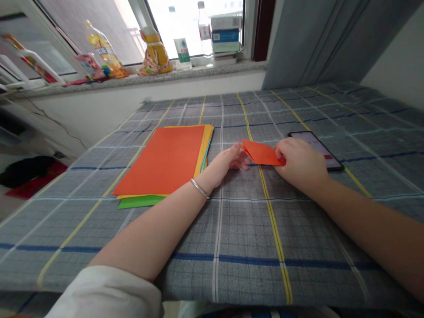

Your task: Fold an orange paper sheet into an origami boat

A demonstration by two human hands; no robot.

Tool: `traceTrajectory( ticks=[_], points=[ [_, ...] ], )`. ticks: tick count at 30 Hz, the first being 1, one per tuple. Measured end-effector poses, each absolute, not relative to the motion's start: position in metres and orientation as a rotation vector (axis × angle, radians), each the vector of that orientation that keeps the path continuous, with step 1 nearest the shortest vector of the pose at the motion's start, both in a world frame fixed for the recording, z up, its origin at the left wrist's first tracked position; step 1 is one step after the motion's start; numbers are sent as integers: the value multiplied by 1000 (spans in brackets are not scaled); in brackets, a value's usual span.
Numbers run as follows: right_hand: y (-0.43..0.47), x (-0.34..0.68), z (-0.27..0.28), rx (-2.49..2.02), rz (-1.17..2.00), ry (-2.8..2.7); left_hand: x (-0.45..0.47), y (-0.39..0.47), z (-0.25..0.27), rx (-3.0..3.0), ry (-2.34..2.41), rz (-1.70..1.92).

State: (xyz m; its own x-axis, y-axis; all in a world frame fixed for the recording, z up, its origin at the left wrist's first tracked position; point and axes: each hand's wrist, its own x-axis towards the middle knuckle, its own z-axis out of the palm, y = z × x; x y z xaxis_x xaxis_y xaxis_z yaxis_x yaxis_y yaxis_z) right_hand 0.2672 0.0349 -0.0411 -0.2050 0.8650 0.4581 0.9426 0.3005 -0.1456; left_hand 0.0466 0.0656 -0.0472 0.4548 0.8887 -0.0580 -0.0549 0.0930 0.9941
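Note:
A small folded piece of orange-red paper [261, 153] is held just above the checked tablecloth, its layers parted at the left end. My right hand [300, 161] grips its right end, fingers curled and pinching the edge. At the paper's left end is my left hand [232, 161], fingers apart and a little blurred; whether a fingertip touches the paper I cannot tell. To the left lies a stack of coloured paper [165, 159], an orange-red sheet on top with yellow, green and blue edges showing beneath. Behind my right hand lies a phone [319, 148], partly covered by it.
A grey checked tablecloth [245, 229] covers the table, whose front edge runs close to me. Along the windowsill [198, 66] stand bottles, a green-and-white cup [182, 51] and stacked boxes [226, 35]. A grey curtain [308, 44] hangs at the back right.

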Motion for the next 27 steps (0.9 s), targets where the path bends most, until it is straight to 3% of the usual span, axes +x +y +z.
traceTrajectory(
  ticks=[6,12,19,27],
  points=[
    [35,261,-54,-1322,-265,-2396,46,66,-44,1414,1055,637],
    [43,266,-65,-1236,21,-2438,48,69,-47,1493,1250,629],
    [55,273,-77,-1366,254,-2210,47,69,-47,1606,1375,555],
    [61,272,-78,-1490,672,-1871,49,69,-54,1763,1205,652]
  ],
)
